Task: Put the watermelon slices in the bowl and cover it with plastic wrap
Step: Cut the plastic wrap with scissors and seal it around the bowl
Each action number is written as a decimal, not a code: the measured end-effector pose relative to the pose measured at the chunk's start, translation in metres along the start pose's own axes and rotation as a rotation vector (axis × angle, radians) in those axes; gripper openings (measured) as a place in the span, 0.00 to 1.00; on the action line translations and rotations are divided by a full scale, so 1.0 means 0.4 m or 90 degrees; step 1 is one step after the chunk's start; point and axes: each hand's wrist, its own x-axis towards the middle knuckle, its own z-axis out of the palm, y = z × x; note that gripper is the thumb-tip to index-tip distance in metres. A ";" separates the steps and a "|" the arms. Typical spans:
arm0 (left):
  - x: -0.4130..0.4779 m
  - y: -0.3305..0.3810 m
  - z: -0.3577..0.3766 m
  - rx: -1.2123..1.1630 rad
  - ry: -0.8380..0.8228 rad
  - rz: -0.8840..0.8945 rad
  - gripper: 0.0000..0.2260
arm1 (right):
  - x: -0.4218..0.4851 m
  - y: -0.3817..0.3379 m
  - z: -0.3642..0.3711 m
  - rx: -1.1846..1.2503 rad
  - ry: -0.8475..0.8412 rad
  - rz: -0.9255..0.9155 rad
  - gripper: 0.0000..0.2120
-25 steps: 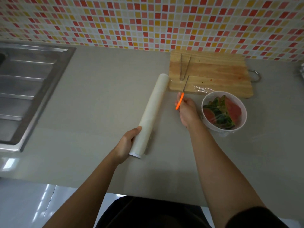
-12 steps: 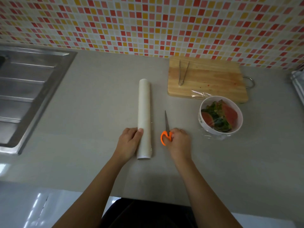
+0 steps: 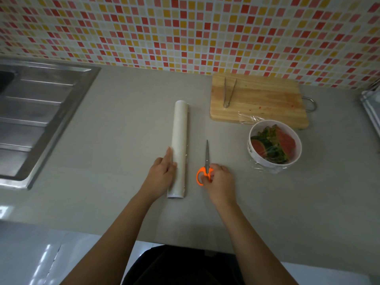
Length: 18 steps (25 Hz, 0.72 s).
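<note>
Left hand (image 3: pixel 162 173) flattened against roll (image 3: pixel 180 136); scissors (image 3: pixel 206 159) beside; tongs (image 3: pixel 228 93) on board (image 3: pixel 267 103)

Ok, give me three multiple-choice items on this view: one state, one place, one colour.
1. The bowl of watermelon slices is: A bare, B covered with plastic film, C tipped over.
2. The tongs lie: A on the cutting board, B in the bowl, C in a drawer.
3. The scissors handles are: A blue, B orange, C black.
Key: B, film gleams over the slices and bunches at the base; A, they rest on the wood; B, orange loops show in the right hand.
</note>
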 end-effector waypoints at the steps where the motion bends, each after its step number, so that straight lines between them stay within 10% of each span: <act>1: 0.004 0.002 0.002 0.004 -0.007 -0.001 0.24 | 0.000 -0.001 0.001 0.002 -0.003 -0.004 0.12; 18: 0.008 0.008 0.020 0.066 0.027 0.060 0.22 | 0.017 -0.003 -0.002 -0.013 -0.036 -0.033 0.12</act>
